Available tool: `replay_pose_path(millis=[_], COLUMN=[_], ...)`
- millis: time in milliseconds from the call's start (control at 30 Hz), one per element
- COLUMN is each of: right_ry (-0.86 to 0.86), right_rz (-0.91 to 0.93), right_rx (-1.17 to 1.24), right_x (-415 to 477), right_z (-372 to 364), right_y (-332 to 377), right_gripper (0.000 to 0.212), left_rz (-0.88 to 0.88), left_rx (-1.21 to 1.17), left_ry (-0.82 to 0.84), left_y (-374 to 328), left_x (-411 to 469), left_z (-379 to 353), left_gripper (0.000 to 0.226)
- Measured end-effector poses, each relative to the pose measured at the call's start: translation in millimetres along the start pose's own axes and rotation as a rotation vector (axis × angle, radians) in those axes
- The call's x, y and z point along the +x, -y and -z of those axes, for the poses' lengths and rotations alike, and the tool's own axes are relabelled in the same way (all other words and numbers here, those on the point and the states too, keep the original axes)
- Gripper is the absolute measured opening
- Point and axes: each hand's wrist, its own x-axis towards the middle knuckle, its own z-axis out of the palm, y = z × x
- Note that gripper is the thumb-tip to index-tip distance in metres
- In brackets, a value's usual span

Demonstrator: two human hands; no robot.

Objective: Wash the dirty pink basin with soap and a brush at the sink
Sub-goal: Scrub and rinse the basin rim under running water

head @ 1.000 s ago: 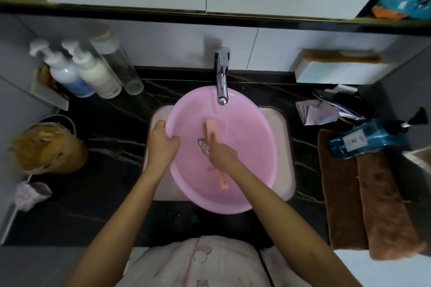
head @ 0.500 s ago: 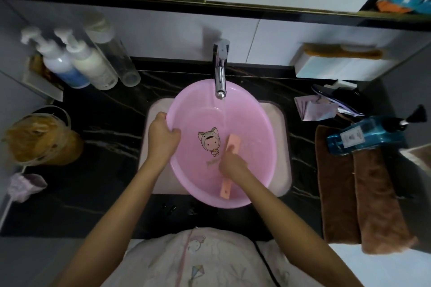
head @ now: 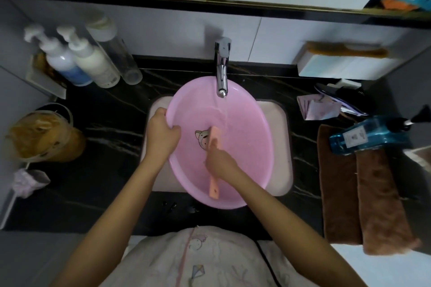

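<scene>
Head view looks straight down on the white sink, and my pink basin sits in it, tilted, its near rim hanging over the sink's front edge. My left hand grips the basin's rim on the sink's left side, fingers curled over the edge with the thumb inside. My right hand is wrapped tight around the orange-pink brush above the middle of the sink; the brush head lies against the basin floor, partly over the cartoon sticker, and the handle end sticks out behind my wrist toward the sink's front. At the back of the sink the chrome faucet reaches over the basin, and a water stream runs from it down to the basin floor just beside the brush head.

On the black marble countertop left of the sink stand two pump bottles and an amber plastic container. Right of the sink a blue bottle lies on its side across brown towels.
</scene>
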Motion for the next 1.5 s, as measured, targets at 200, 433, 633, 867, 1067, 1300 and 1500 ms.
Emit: replay_pose_path(millis=[200, 433, 633, 867, 1067, 1300, 1500], right_ry=[-0.149, 0.033, 0.51, 0.547, 0.532, 0.493, 0.183], right_rz=[0.142, -0.05, 0.282, 0.293, 0.372, 0.161, 0.173], right_rx=[-0.049, -0.372, -0.355, 0.893, 0.542, -0.172, -0.643], right_x=[45, 11, -44, -39, -64, -17, 49], right_z=[24, 28, 19, 25, 19, 43, 99], right_y=[13, -50, -11, 47, 8, -73, -66], right_gripper=[0.062, 0.061, 0.041, 0.02, 0.033, 0.045, 0.049], left_rz=[-0.011, -0.036, -0.006, -0.044, -0.041, -0.07, -0.119], left_rx=[0.044, 0.07, 0.06, 0.077, 0.092, 0.114, 0.075], left_ry=[-0.005, -0.069, -0.072, -0.07, -0.078, -0.09, -0.04], left_y=[-1, 7, 8, 4, 1, -6, -11], left_x=[2, 7, 9, 6, 10, 15, 13], left_z=[12, 26, 24, 24, 33, 41, 46], left_gripper=[0.032, 0.024, 0.025, 0.023, 0.021, 0.032, 0.052])
